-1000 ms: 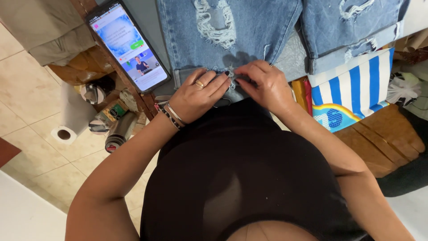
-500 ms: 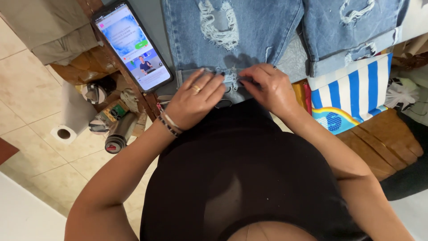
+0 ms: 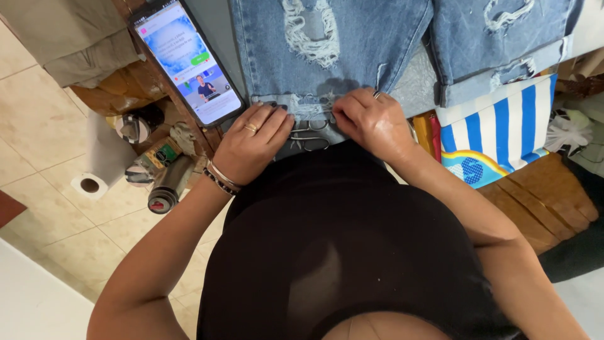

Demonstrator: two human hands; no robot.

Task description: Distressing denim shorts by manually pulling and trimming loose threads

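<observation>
two hands, left hand flat and right hand pinching one ripped denim hem, one scissors half hidden, one phone lit

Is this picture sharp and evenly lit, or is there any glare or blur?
Head view: mostly sharp, soft even light; the phone screen glows bright, slightly washed; the right hand has a mild sheen; the left hand casts faint shadow on the jeans; the black top blurs near the bottom edge.

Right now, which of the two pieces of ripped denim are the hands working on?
The nearer, wider denim piece, the one with the frayed rip beside the phone. The left hand and right hand press on its hem; the other denim piece lies untouched farther right.
</observation>
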